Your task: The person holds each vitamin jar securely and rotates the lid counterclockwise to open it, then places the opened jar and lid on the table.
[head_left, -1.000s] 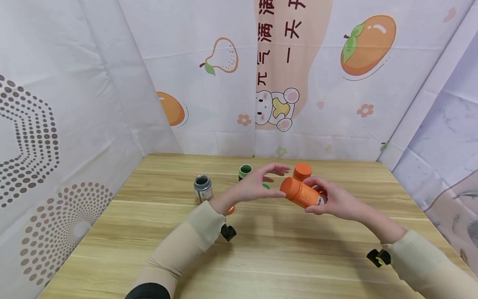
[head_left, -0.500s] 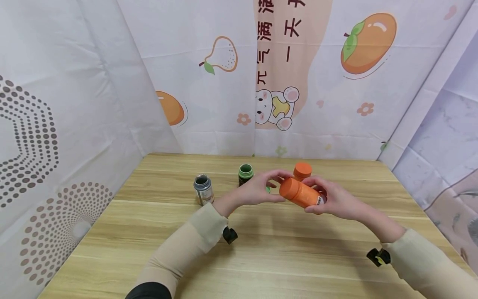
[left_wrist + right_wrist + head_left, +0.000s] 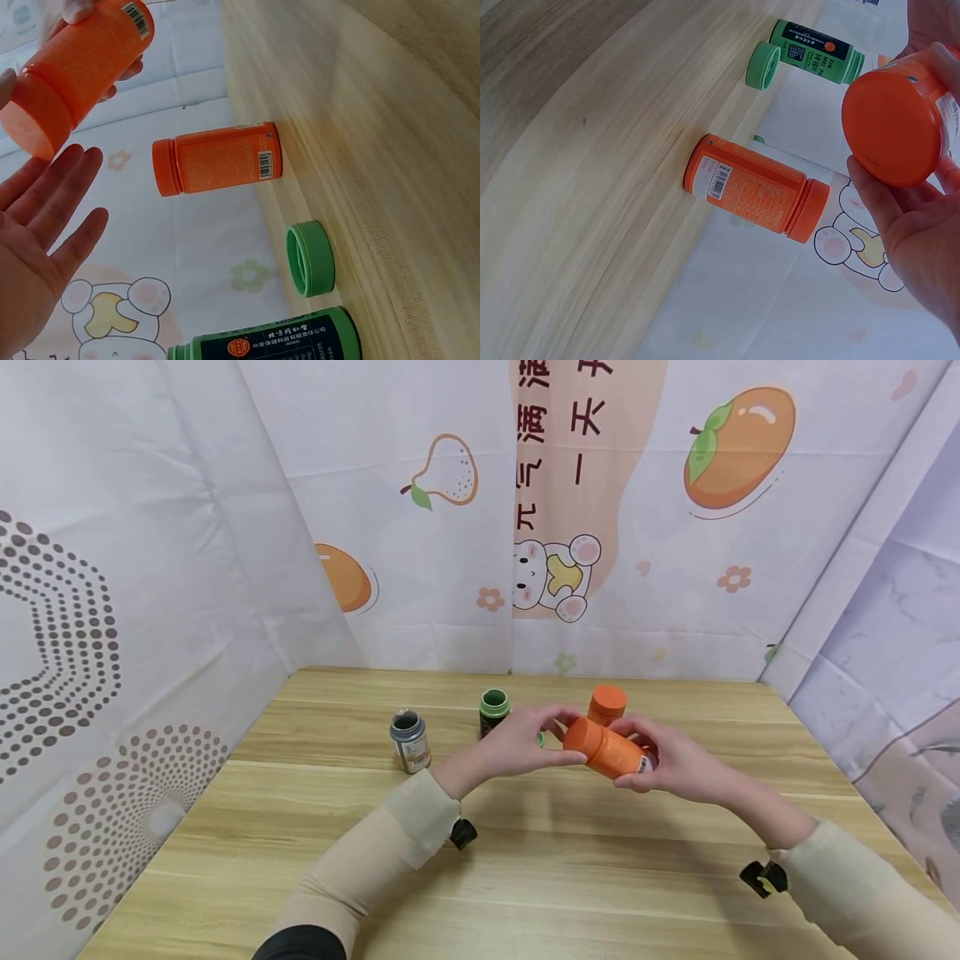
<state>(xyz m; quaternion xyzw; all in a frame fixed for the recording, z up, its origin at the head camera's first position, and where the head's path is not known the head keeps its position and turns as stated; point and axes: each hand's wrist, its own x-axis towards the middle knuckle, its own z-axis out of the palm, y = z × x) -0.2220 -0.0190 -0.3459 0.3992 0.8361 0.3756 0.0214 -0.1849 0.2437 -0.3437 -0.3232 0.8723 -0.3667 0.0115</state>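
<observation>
My right hand grips an orange bottle around its lower body, holding it tilted above the table with its cap toward the left. My left hand has its thumb and fingertips at the bottle's orange cap, one on either side. From the right wrist, the round base of this bottle faces the camera. A second orange bottle, capped, stands upright just behind the held one.
An uncapped green bottle stands behind my left hand, with its green cap lying beside it. Farther left stands a grey bottle, also uncapped. A printed cloth hangs behind the wooden table.
My left hand has moved slightly right and its thumb and fingers have closed in on the cap of the held bottle. The right hand and bottle have hardly moved.
</observation>
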